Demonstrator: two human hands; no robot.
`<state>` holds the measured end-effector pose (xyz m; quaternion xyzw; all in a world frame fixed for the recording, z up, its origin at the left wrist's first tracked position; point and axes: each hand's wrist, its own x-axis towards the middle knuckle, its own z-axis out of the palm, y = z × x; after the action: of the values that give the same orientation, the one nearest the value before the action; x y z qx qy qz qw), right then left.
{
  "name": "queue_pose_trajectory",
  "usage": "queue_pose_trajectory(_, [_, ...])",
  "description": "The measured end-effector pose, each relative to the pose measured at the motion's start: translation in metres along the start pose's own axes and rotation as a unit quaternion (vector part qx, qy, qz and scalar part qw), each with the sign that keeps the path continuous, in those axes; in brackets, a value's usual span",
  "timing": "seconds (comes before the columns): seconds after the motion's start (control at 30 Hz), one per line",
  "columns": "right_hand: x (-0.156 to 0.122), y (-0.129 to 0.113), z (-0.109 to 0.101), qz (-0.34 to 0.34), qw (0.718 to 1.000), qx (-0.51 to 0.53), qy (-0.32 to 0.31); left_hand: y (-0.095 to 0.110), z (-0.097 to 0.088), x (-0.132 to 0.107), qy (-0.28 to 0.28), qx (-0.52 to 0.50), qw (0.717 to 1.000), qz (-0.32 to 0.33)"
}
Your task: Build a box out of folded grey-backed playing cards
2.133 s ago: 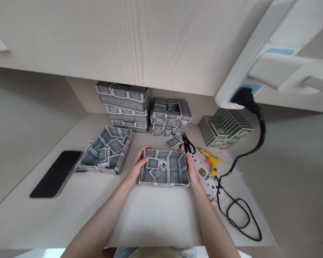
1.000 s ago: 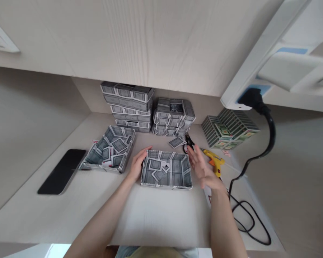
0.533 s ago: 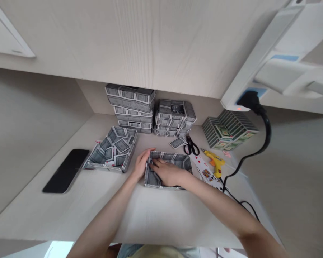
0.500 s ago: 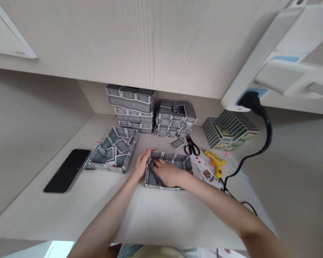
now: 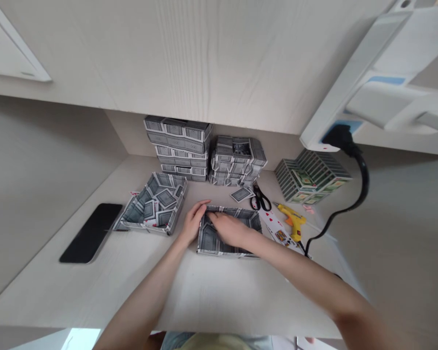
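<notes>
Pale desk [image 5: 219,296] | card box [image 5: 251,218] — left hand [image 5: 194,221] clasps left end | right hand [image 5: 230,230] inside — pinch unclear

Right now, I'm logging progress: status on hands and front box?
Left hand at front box, left end. Right hand inside. Scissors near back-right corner, glue gun rightward.

The open box [image 5: 209,240] in front is looking like paper card all through, its walls showing a smooth, faint sheen. Over at the left, the second box [image 5: 133,211] is wearing the same papery finish, while the stack [image 5: 228,163] behind is looking rougher along its edges. The table [image 5: 219,291] is gleaming softly, smooth and pale, and the panel [image 5: 182,58] above is displaying matt wood grain. There, the phone [image 5: 91,233] is presenting a dark, smooth face! Glue gun [image 5: 295,222] and power strip [image 5: 357,73] are looking plastic, and the cord [image 5: 362,177] is coming across rubbery, catching a soft shine.
</notes>
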<state>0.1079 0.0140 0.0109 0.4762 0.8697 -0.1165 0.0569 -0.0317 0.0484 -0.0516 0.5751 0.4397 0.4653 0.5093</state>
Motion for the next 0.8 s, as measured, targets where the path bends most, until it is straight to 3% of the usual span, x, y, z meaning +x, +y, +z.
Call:
queue_pose_trajectory(0.13, [-0.004,0.008,-0.006,0.087,0.995,0.023,-0.045,-0.001,-0.001,-0.001,-0.004,0.017,1.0,-0.006])
queue_pose_trajectory(0.27, [-0.007,0.009,-0.013,0.13,0.989,0.066,0.001,-0.003,-0.001,-0.001,-0.005,0.027,1.0,-0.004])
queue_pose_trajectory(0.37, [-0.007,0.004,-0.012,0.109,0.987,0.114,-0.016,-0.003,0.0,-0.001,-0.001,0.03,1.0,0.001])
queue_pose_trajectory(0.6, [-0.004,-0.016,0.004,0.075,0.995,0.048,-0.039,0.0,0.002,-0.002,-0.005,0.017,1.0,-0.006])
queue_pose_trajectory(0.8, [-0.008,-0.008,0.01,0.083,0.988,0.126,-0.031,-0.003,0.003,-0.002,-0.015,-0.016,1.0,-0.016])
